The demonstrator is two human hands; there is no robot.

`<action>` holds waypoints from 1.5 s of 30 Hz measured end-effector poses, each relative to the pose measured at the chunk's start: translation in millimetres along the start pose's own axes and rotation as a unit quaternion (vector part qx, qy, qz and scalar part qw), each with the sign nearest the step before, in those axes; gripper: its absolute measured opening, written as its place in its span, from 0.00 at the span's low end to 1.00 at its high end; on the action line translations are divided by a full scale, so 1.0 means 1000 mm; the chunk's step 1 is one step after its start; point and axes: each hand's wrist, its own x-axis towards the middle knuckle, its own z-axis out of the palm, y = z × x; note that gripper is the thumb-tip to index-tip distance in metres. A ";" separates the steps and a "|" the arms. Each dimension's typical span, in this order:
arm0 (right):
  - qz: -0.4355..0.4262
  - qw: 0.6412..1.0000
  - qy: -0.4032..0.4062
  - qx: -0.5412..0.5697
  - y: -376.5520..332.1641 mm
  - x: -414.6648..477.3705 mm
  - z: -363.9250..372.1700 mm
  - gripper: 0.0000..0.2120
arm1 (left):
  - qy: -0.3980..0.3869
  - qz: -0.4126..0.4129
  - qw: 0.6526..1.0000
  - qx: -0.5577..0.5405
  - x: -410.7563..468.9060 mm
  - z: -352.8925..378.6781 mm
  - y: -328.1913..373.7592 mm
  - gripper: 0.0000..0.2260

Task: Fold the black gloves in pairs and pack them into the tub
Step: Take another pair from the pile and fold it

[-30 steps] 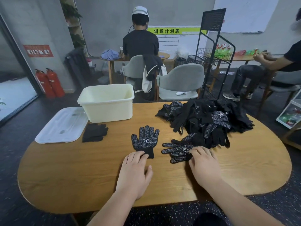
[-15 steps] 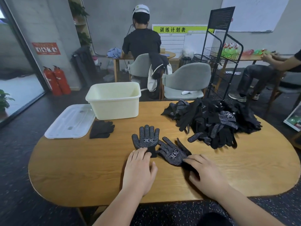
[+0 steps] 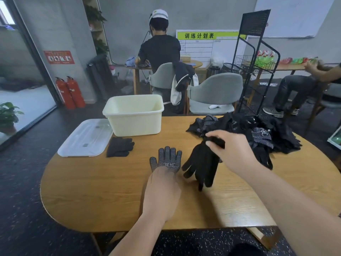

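Black cloth with white dots, the dotted glove [image 3: 167, 159] lies flat on the wooden worktop [image 3: 92, 182]. The left hand [image 3: 162, 191] rests on its cuff, fingers straight and released. The right hand [image 3: 232, 150] has its fingers grasping the cuff of a plain glove [image 3: 201, 165], which hangs fingertips-down just beside the first. The glove pile [image 3: 267, 133] lies behind. A folded pair [image 3: 120, 145] sits near the cream tub [image 3: 134, 117].

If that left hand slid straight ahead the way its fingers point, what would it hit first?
The left hand would meet the black white-dotted glove lying flat on the wooden table; its fingertips seem to touch the cuff. Beyond, perhaps a corner of the cream plastic tub; depth is unclear.
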 end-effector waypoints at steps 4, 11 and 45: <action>-0.029 0.997 0.054 -0.048 -0.013 0.032 -0.007 0.12 | -0.010 0.012 0.999 -0.029 0.001 -0.001 -0.001 0.22; -0.169 0.980 0.002 -0.104 0.006 -0.012 0.043 0.15 | -0.012 0.008 1.000 0.022 0.003 0.001 -0.001 0.26; -0.050 0.946 -0.234 -0.218 0.036 -0.097 0.113 0.38 | -0.133 0.101 0.984 0.061 0.004 0.009 -0.006 0.31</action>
